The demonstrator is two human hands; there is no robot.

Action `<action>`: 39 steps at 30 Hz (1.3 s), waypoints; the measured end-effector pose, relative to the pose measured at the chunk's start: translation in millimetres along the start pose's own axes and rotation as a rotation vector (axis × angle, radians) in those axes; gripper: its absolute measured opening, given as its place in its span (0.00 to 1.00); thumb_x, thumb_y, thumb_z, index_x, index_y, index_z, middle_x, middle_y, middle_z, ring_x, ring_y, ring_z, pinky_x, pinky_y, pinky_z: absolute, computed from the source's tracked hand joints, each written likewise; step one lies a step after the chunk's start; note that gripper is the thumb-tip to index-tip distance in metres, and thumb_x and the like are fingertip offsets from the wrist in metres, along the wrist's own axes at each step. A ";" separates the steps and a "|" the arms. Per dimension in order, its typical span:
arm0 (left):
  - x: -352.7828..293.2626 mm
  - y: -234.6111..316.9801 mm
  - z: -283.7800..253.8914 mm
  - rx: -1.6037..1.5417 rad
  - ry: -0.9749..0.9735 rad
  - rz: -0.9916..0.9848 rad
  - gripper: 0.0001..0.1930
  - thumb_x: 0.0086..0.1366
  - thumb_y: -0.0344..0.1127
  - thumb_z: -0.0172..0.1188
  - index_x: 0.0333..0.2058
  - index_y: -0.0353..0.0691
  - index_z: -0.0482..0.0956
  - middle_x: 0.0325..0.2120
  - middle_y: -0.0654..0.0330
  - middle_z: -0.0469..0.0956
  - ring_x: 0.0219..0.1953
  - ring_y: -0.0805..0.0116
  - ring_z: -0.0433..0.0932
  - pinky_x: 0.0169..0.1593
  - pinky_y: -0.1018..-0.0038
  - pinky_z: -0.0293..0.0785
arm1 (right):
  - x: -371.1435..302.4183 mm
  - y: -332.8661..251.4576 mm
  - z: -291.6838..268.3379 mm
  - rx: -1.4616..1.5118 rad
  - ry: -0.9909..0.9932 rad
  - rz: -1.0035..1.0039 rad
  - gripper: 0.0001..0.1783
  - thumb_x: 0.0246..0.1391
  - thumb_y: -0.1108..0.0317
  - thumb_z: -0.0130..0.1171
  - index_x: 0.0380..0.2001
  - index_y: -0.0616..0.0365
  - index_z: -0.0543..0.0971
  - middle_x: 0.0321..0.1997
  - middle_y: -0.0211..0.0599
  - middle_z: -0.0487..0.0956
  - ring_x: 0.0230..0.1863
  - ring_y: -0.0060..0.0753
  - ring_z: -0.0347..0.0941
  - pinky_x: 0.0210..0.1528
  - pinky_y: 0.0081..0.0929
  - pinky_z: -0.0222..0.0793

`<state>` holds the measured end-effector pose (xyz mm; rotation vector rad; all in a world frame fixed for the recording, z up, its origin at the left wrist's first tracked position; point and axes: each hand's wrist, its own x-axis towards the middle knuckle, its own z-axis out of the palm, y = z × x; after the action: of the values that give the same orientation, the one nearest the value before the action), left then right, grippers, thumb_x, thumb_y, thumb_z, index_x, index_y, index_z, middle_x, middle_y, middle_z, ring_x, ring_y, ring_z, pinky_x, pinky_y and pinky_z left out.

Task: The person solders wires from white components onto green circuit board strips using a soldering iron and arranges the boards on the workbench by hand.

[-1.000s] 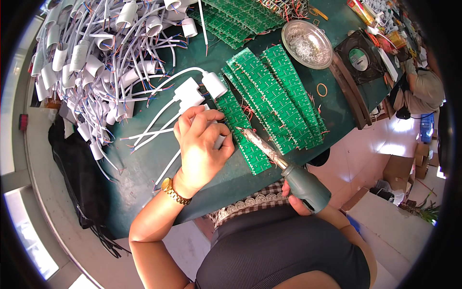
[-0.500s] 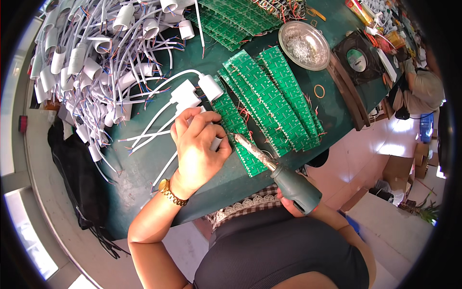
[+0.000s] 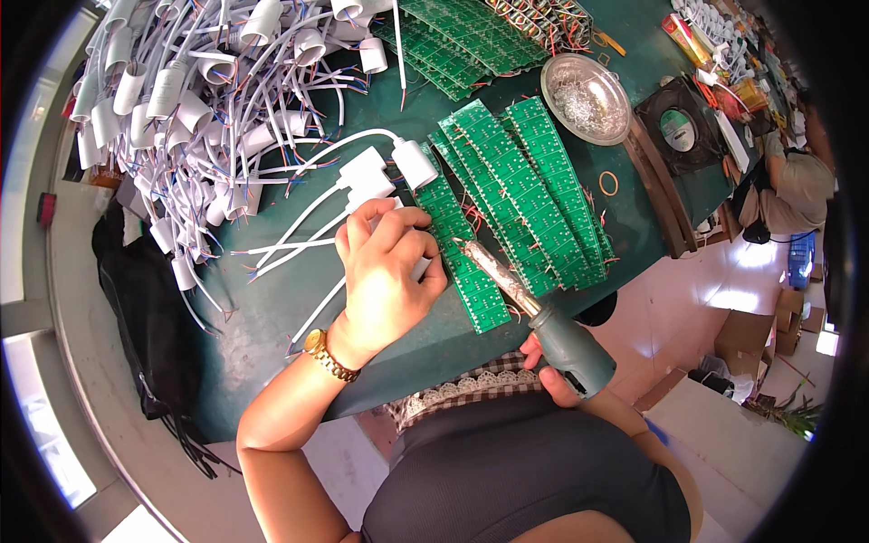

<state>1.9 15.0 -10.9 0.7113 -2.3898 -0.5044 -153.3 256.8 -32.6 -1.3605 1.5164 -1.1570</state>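
Observation:
My left hand point(image 3: 387, 276) is closed around a white plastic housing point(image 3: 421, 268), mostly hidden by the fingers, at the left edge of a narrow green circuit board strip point(image 3: 477, 299). Other white housings point(image 3: 366, 177) with white cables lie just beyond those fingers, along the same strip. In my right hand point(image 3: 554, 380) is a soldering iron point(image 3: 572, 348) with a dark green handle. Its tip points up and left, over or against the strip close to my left hand; contact cannot be made out. Further green board strips point(image 3: 507, 195) lie to the right.
A large heap of white cables with round caps point(image 3: 167, 90) covers the far left. Stacked green boards point(image 3: 471, 41) lie at the back. A metal bowl point(image 3: 587, 100), a rubber band point(image 3: 608, 184), a brown bar point(image 3: 659, 185) and a black fan point(image 3: 681, 127) stand right. A person point(image 3: 787, 185) sits beyond.
The whole view has shifted slightly. The iron's tip has moved a little away from me along the strip, and more of my right thumb shows. My left hand keeps its grip.

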 end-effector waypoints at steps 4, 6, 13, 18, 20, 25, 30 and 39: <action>0.2 1.1 -3.7 0.018 -0.006 0.010 0.11 0.41 0.24 0.65 0.26 0.44 0.76 0.41 0.65 0.76 0.52 0.49 0.66 0.53 0.56 0.60 | 8.6 -16.1 0.2 0.169 0.119 0.005 0.20 0.53 0.62 0.56 0.45 0.64 0.72 0.39 0.42 0.76 0.31 0.28 0.75 0.33 0.26 0.73; 1.1 2.0 -5.7 0.055 -0.022 0.060 0.12 0.42 0.25 0.65 0.28 0.43 0.75 0.43 0.62 0.75 0.52 0.48 0.66 0.53 0.56 0.60 | 11.9 -17.3 -1.0 0.148 0.110 -0.047 0.23 0.57 0.55 0.52 0.45 0.66 0.71 0.38 0.46 0.74 0.29 0.30 0.74 0.31 0.27 0.72; -13.7 26.8 -48.4 0.405 -0.373 -0.083 0.16 0.47 0.35 0.66 0.34 0.38 0.72 0.31 0.55 0.73 0.28 0.60 0.75 0.29 0.66 0.74 | 13.0 -14.7 -12.2 0.266 0.265 -0.060 0.18 0.57 0.59 0.52 0.43 0.63 0.71 0.38 0.42 0.74 0.29 0.28 0.73 0.32 0.28 0.71; -18.6 34.1 -59.7 0.675 -0.611 -0.098 0.03 0.54 0.32 0.55 0.23 0.44 0.71 0.18 0.66 0.67 0.19 0.69 0.73 0.25 0.71 0.71 | 1.8 -7.7 -18.6 0.249 0.169 0.002 0.20 0.60 0.59 0.50 0.50 0.58 0.70 0.40 0.46 0.73 0.30 0.31 0.74 0.34 0.31 0.71; 7.2 32.9 -66.5 0.732 -0.449 0.042 0.03 0.53 0.32 0.56 0.24 0.43 0.71 0.20 0.65 0.68 0.21 0.68 0.74 0.25 0.71 0.70 | -0.3 -4.7 -15.5 0.305 0.198 -0.027 0.19 0.59 0.62 0.50 0.52 0.56 0.70 0.41 0.46 0.73 0.30 0.30 0.74 0.34 0.30 0.72; 75.7 -22.9 -42.2 0.334 -0.278 0.237 0.05 0.52 0.25 0.55 0.30 0.41 0.75 0.24 0.55 0.74 0.26 0.53 0.77 0.28 0.63 0.72 | -2.0 -22.9 -19.4 0.375 0.248 0.061 0.20 0.56 0.64 0.54 0.50 0.62 0.67 0.41 0.39 0.74 0.35 0.25 0.74 0.39 0.26 0.71; 150.8 -24.0 -52.6 0.175 0.022 0.195 0.10 0.53 0.20 0.50 0.33 0.37 0.77 0.25 0.48 0.78 0.27 0.48 0.78 0.31 0.60 0.74 | -13.6 4.4 -16.9 0.373 0.295 -0.020 0.20 0.56 0.64 0.54 0.50 0.61 0.68 0.41 0.39 0.74 0.35 0.26 0.74 0.37 0.26 0.71; 286.7 -79.5 -75.9 0.814 -0.257 0.519 0.12 0.60 0.28 0.52 0.40 0.52 0.79 0.39 0.66 0.74 0.51 0.64 0.71 0.66 0.50 0.54 | -14.0 -2.3 -15.8 0.398 0.347 -0.096 0.20 0.58 0.67 0.51 0.54 0.58 0.67 0.42 0.45 0.74 0.34 0.29 0.74 0.38 0.28 0.71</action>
<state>-117.1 -230.9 129.4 0.3055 -2.8677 0.6668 -165.9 272.7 -26.3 -1.0062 1.3606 -1.7206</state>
